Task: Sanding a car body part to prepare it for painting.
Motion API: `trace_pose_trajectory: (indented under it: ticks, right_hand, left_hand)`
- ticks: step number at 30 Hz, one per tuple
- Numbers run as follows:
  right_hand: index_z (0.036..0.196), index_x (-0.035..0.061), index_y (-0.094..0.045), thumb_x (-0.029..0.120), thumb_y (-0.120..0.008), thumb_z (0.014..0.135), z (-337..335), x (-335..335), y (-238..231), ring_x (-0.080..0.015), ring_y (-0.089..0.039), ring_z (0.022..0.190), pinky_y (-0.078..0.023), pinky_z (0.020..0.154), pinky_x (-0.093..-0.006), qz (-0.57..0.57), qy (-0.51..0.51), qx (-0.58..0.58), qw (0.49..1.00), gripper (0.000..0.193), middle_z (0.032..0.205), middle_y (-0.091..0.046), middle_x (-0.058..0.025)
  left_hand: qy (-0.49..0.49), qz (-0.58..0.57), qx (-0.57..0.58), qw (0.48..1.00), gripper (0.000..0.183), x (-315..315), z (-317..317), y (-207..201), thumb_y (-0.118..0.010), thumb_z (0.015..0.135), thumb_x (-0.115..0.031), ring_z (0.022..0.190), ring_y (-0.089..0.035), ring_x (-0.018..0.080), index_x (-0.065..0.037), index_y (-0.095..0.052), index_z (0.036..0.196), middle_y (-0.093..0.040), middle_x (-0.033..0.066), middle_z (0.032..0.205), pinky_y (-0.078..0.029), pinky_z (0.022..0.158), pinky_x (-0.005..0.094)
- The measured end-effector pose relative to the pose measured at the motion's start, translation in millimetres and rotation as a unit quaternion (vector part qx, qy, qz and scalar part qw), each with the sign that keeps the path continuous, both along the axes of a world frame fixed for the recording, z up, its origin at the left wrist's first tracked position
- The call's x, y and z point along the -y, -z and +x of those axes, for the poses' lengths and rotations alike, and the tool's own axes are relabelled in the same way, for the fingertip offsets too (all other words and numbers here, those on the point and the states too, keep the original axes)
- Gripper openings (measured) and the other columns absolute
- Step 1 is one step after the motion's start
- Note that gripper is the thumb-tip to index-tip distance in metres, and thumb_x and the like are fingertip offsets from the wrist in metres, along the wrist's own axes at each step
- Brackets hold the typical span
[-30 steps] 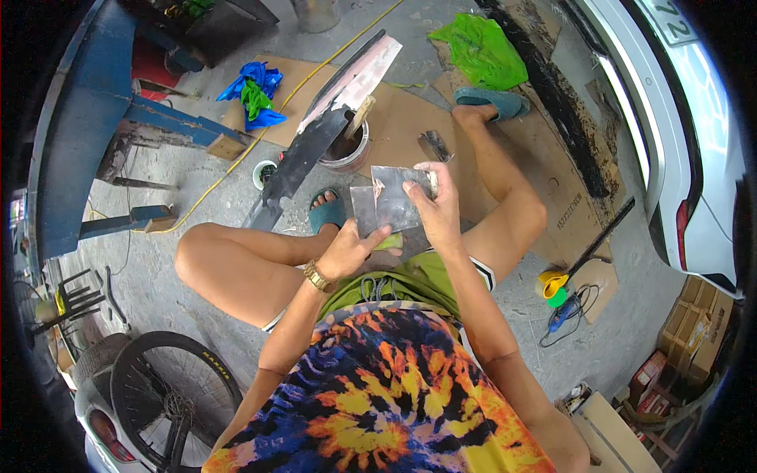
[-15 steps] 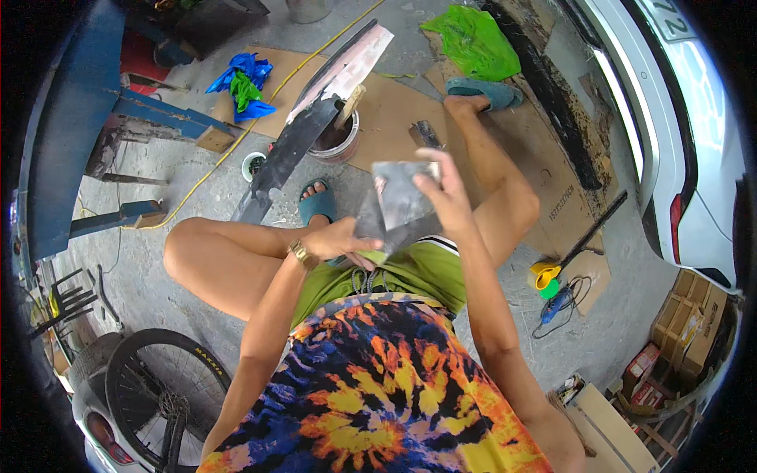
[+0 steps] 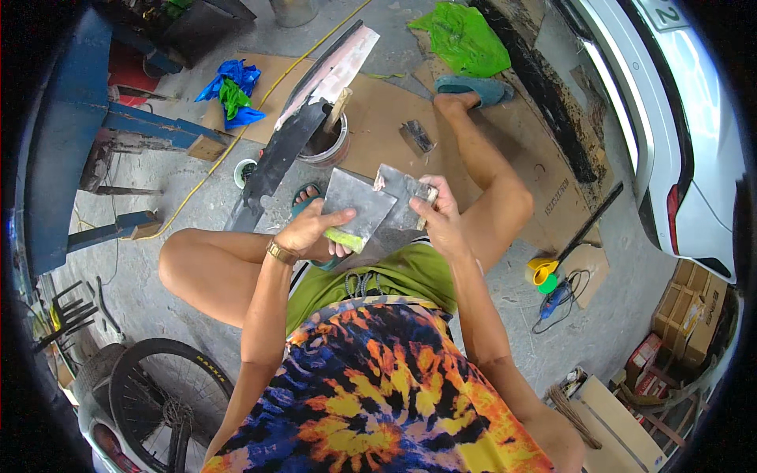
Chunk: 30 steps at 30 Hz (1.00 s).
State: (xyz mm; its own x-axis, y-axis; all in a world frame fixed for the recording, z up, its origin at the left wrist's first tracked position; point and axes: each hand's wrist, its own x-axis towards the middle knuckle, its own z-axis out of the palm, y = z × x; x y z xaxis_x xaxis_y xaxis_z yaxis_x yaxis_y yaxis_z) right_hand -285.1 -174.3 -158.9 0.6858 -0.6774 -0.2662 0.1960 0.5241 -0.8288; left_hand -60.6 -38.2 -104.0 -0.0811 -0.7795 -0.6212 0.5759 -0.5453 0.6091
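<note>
My left hand (image 3: pixel 306 229) is closed on a flat, square grey putty spreader (image 3: pixel 355 199), thumb on its face, with a fuzzy yellow-green edge strip (image 3: pixel 345 239) near my fingers. In my right hand (image 3: pixel 444 225) I grip a second grey putty spreader (image 3: pixel 404 211), which has a pale wood-like strip along its right side. A dab of pinkish paste (image 3: pixel 378 183) sits at the corner where the two blades meet. The blades overlap slightly above my lap; whether they press together I cannot tell.
Ahead, a long black-and-pink panel (image 3: pixel 292 142) leans by a bucket (image 3: pixel 341 146) with a stick in it. A small dark block (image 3: pixel 418 135) lies on cardboard (image 3: pixel 386 110). A white car (image 3: pixel 678 142) stands at right, a bicycle wheel (image 3: pixel 169 406) lower left.
The two spreaders have shifted from one stacked over the other to side by side. My left hand has turned its blade face up; my right hand has moved slightly lower.
</note>
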Motion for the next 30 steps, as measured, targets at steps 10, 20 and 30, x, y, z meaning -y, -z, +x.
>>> trace_pose_trajectory:
  ticks: [10,20,30]
  right_hand:
    - [0.122,0.0096,-0.056,0.007,-0.064,0.088,-13.4,-34.2,-28.7,-0.0341,-0.065,0.078,-0.049,0.065,-0.0374,-0.425,-0.014,-0.372,0.825,0.035,0.086,-0.065,-0.0151]
    - [0.131,0.0159,-0.052,0.004,-0.055,0.09,14.1,24.9,9.7,-0.0426,-0.063,0.082,-0.047,0.068,-0.0537,-0.487,-0.085,-0.482,0.723,0.042,0.089,-0.067,-0.0205]
    - [0.119,0.0127,-0.062,-0.002,-0.052,0.082,4.8,-21.4,-68.4,-0.0357,-0.068,0.091,-0.054,0.075,-0.0459,-0.67,-0.044,-0.251,0.697,0.041,0.103,-0.069,-0.0161]
  left_hand:
    - [0.055,0.003,0.285,0.957,0.053,23.3,-5.4,47.3,-0.061,0.095,-0.037,0.056,-0.068,0.0212,0.015,-0.06,0.086,-0.07,0.0197,0.074,-0.052,0.047,0.0287]
    - [0.189,-0.129,0.68,0.697,0.037,-3.2,-22.8,68.6,-0.058,0.092,-0.022,0.078,-0.066,0.0436,0.007,-0.051,0.114,-0.064,0.0261,0.081,-0.053,0.069,0.05]
    - [0.2,-0.115,0.752,0.617,0.071,8.5,-23.7,36.6,-0.059,0.071,0.0,0.111,-0.049,0.0383,0.001,-0.037,0.139,-0.047,0.021,0.119,-0.044,0.096,0.0452]
